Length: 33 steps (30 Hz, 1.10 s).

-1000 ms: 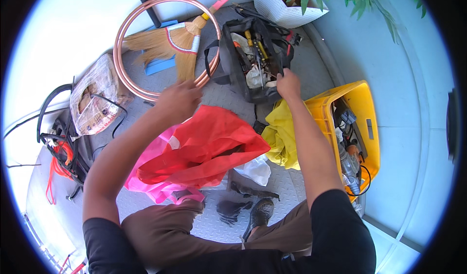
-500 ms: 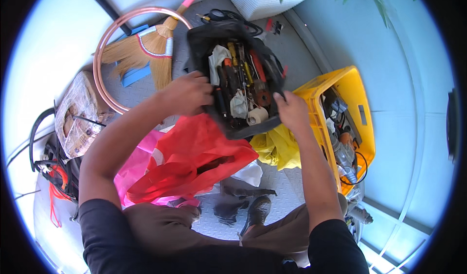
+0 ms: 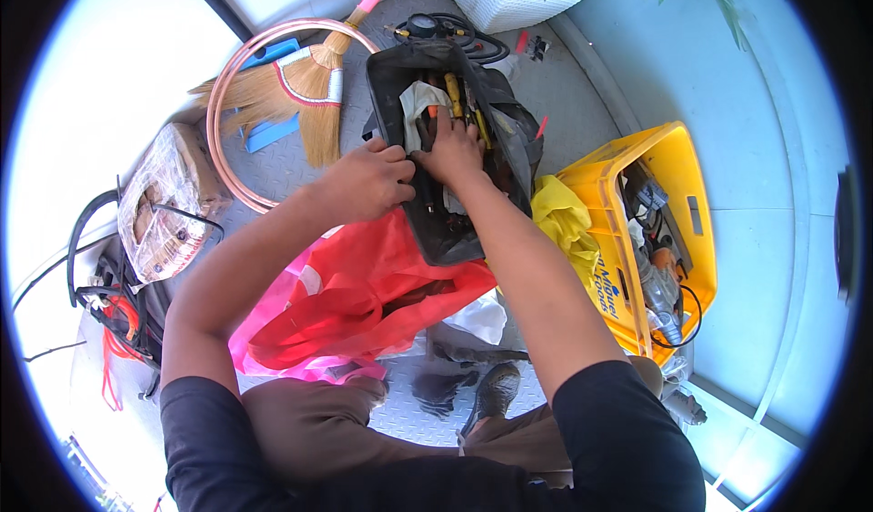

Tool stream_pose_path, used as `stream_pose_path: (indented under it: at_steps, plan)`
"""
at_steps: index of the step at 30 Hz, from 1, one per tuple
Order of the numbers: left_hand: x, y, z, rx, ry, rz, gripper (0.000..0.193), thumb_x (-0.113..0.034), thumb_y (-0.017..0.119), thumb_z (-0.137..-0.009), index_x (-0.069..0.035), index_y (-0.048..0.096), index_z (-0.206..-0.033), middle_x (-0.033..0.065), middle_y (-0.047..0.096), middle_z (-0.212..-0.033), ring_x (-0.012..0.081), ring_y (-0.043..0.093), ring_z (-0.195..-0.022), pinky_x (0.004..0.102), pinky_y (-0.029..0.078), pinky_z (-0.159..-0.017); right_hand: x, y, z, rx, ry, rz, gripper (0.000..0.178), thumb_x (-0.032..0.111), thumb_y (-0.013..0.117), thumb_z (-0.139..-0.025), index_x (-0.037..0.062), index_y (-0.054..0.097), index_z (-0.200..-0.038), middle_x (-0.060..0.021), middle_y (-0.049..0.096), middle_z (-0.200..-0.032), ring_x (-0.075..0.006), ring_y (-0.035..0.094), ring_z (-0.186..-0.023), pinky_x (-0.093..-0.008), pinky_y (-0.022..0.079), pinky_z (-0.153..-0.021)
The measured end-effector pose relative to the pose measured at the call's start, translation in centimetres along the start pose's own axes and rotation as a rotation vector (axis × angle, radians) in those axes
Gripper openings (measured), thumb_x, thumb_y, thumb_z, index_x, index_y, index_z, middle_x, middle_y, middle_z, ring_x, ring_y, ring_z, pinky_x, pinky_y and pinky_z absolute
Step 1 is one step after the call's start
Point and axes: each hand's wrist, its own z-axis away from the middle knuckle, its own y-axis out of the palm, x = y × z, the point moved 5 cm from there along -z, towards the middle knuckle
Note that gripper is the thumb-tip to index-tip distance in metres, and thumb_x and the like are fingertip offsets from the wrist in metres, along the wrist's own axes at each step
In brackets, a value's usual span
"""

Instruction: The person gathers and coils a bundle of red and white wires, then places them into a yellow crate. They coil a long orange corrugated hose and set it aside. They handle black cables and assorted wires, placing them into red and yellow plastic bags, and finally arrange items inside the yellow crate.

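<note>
A black fabric tool bag [image 3: 423, 239] stands upright in front of me, its mouth facing up. My left hand [image 3: 375, 181] is closed on its near left rim, fingers curled over the edge. Inside the bag is my right hand [image 3: 452, 153], its fingers spread over the tools and the tips partly hidden among them. Beside those fingers lie a white cloth [image 3: 420, 101] and a yellow-handled tool [image 3: 453, 92]. Dark tools deeper down are partly covered by my hand and wrist.
A red bag [image 3: 364, 303] and a yellow bag [image 3: 559, 216] lie against the tool bag. To the right stands a yellow crate [image 3: 596, 207] of tools. A copper tube coil [image 3: 215, 135], a broom [image 3: 318, 80], a wrapped box [image 3: 168, 207] and gauge hoses [image 3: 473, 39] surround it.
My right hand has left the tool bag's right rim and reached inside among the tools. My left hand stays at the left rim. The view has shifted slightly.
</note>
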Motion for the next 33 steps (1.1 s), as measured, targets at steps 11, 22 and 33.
stream_pose_path:
  at_steps: [11, 22, 33]
  plan:
    - [-0.7, 0.5, -3.0, -0.027, -0.049, 0.029, 0.023, -0.019, 0.066, -0.081, -0.014, 0.074, -0.103, 0.0046, 0.061, -0.107, 0.0252, 0.055, -0.115, 0.0406, 0.047, -0.092, -12.5, -5.2, -5.2, -0.06, 0.028, -0.615, 0.091, 0.053, 0.067, -0.093, 0.0032, 0.03, -0.159, -0.0268, 0.044, -0.155, -0.0376, 0.044, -0.144, -0.0389, 0.034, -0.118]
    - [-2.4, 3.2, -3.0, 0.032, -0.209, -0.114, 0.052, -0.026, 0.068, -0.088, -0.017, 0.059, -0.138, 0.0115, 0.051, -0.149, 0.0358, 0.044, -0.141, 0.0486, 0.042, -0.11, -14.1, -7.3, -5.9, 0.084, 0.223, -0.886, 0.083, 0.059, 0.053, -0.101, 0.0136, 0.025, -0.164, -0.0125, 0.024, -0.169, -0.0317, 0.017, -0.157, -0.0562, 0.022, -0.121]
    - [-16.2, 8.3, 10.9, 0.827, -0.278, 0.318, 0.046, -0.045, 0.068, -0.086, -0.012, 0.071, -0.119, 0.0143, 0.064, -0.125, 0.0322, 0.065, -0.109, 0.0515, 0.047, -0.101, -10.6, -4.8, 15.8, 0.39, -0.697, 0.472, 0.028, 0.026, 0.063, -0.089, 0.0066, 0.064, -0.108, -0.0139, 0.069, -0.095, -0.0346, 0.068, -0.101, -0.0476, 0.054, -0.087]
